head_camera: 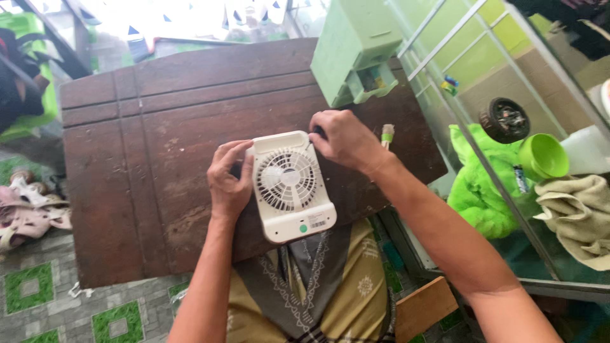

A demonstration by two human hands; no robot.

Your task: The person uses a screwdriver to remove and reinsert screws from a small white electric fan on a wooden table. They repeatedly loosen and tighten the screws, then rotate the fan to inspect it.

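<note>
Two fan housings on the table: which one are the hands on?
The white fan lying flat near the table's front edge, gripped by left hand and right hand. The pale green housing stands untouched at the back.

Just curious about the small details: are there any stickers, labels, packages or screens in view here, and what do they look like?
Round sticker: small green dot on the white fan, near its lower edge.
Barcode label: small white rectangle with dark stripes, just right of the green dot.
Packages, signs or screens: none that I can make out.
</note>
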